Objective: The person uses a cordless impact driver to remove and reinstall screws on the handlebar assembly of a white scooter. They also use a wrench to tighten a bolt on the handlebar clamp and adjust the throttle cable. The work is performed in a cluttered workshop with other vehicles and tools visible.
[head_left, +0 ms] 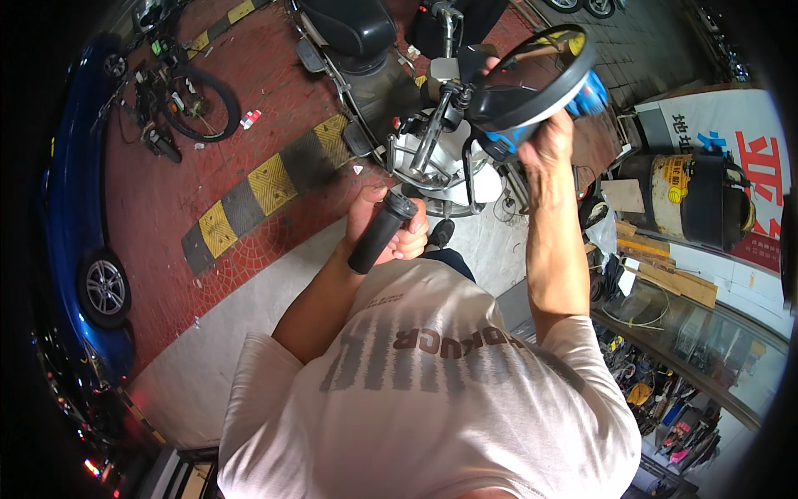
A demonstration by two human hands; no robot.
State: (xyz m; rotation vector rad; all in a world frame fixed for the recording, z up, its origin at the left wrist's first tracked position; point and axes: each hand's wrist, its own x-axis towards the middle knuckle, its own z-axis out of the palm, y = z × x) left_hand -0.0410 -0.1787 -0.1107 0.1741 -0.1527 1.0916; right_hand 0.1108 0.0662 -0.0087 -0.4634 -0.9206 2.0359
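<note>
My left hand point(401, 238), in front of my chest, is closed around a short black cylinder point(379, 236) with a ridged round end. It is tilted, with the ridged end up and away from me. My right arm reaches forward. My right hand point(549, 143) grips the near underside of a blue and black object with a broad curved black rim point(544, 106) and a dark, shiny face. I cannot make out its kind. Beside it stands a white two-wheeler point(428, 158) with a metal handlebar point(434, 137), below and left of my right hand.
A black seat point(353, 25) and a yellow-black speed bump point(270, 179) lie ahead. At the left are a bicycle point(195, 104) and a blue car point(83, 216). A dark barrel point(690, 195), wooden boards point(673, 279) and a glass-topped case point(690, 324) line the right side.
</note>
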